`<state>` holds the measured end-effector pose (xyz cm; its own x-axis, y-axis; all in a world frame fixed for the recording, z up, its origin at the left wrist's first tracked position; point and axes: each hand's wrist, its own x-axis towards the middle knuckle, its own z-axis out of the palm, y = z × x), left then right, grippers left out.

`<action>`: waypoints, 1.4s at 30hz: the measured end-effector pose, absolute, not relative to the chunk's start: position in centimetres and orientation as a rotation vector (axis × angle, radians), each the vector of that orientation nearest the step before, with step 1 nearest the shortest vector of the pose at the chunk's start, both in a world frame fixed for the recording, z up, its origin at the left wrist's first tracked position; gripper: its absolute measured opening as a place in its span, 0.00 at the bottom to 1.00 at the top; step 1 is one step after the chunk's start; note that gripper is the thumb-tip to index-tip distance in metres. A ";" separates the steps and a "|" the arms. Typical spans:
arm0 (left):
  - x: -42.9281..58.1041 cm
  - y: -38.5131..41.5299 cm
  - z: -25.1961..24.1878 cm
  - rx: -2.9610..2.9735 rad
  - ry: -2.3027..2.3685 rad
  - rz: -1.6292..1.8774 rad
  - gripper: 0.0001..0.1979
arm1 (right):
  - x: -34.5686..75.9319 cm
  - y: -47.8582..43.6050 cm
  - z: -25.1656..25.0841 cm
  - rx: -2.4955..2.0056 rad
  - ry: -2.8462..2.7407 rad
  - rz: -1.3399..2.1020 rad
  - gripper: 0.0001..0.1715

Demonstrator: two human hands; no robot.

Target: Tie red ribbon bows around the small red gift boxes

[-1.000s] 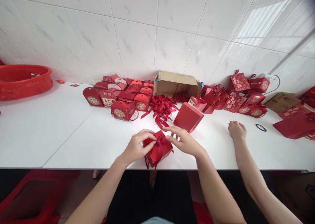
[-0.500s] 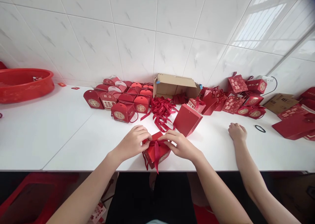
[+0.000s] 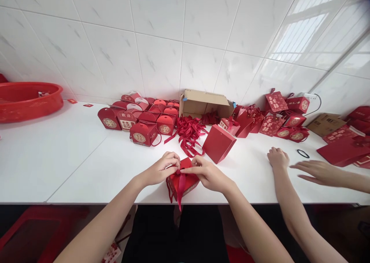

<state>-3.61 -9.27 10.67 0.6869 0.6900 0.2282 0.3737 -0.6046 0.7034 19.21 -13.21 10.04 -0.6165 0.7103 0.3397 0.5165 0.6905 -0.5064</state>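
Observation:
A small red gift box [image 3: 189,184] sits near the table's front edge, below both hands. Across its top runs a red ribbon [image 3: 181,186], one tail hanging down over the front. My left hand [image 3: 163,168] pinches the ribbon at the knot, its fingers curled. From the other side, my right hand [image 3: 212,173] is closed on the ribbon too, its index finger reaching to the knot. The fingertips partly cover the knot. Just beyond lies a heap of loose red ribbons [image 3: 189,130], and a taller red box [image 3: 219,144] stands behind my right hand.
Several red boxes [image 3: 143,134] stand at the back left, beside an open cardboard box [image 3: 206,98]. A red basin [image 3: 29,108] is far left. Decorated boxes [image 3: 271,124] pile up at right. A co-worker's hands [image 3: 318,172] rest near a black ring [image 3: 303,153].
Both my hands have come closer together at the knot, and my right index finger now reaches it. The ribbon tail hangs lower. A co-worker's second hand has entered from the right.

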 end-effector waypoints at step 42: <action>-1.5 -9.6 8.7 1.889 0.883 0.860 0.16 | 19.0 -13.8 6.8 -1.051 -1.727 0.712 0.03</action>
<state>-1.46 -9.65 8.69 0.5127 0.8303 0.2183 0.2396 -0.3826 0.8923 18.99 -13.79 6.77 -0.1706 0.8884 0.4262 0.3301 0.4591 -0.8248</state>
